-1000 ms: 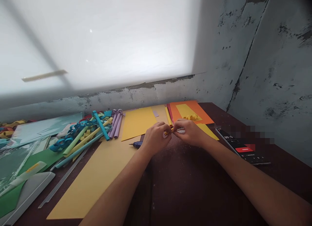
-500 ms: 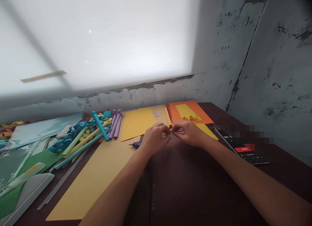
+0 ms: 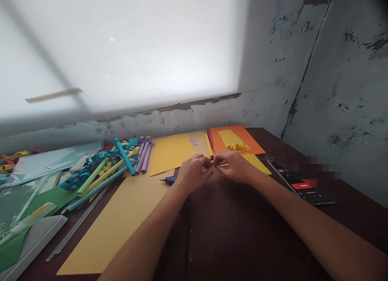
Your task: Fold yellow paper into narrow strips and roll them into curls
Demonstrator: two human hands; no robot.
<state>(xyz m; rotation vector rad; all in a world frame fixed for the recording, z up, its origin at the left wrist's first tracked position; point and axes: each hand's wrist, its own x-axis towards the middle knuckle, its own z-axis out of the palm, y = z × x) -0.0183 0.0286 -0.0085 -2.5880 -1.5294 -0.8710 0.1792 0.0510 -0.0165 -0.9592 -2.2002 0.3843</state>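
Note:
My left hand (image 3: 195, 172) and my right hand (image 3: 233, 166) meet fingertip to fingertip over the dark table. Both are closed in a pinch on a small yellow paper strip (image 3: 212, 162), mostly hidden by the fingers. Just beyond them lies a rolled yellow paper tube (image 3: 209, 145). A blue pen-like tool with a dark pointed tip (image 3: 169, 180) rests by my left wrist, partly covered. Behind my right hand, curled yellow paper strips (image 3: 236, 146) lie on a yellow sheet over an orange sheet (image 3: 256, 141).
A yellow sheet (image 3: 172, 152) and a long tan sheet (image 3: 121, 220) lie left of my hands. Further left are purple paper tubes (image 3: 144, 156), blue curled strips (image 3: 79, 178) and a clear ruler (image 3: 79, 224). A phone (image 3: 297, 184) lies at the right; a wall (image 3: 273, 99) stands behind.
My hands have barely shifted, with only slight finger movement at the pinch. Everything else on the table stays where it was.

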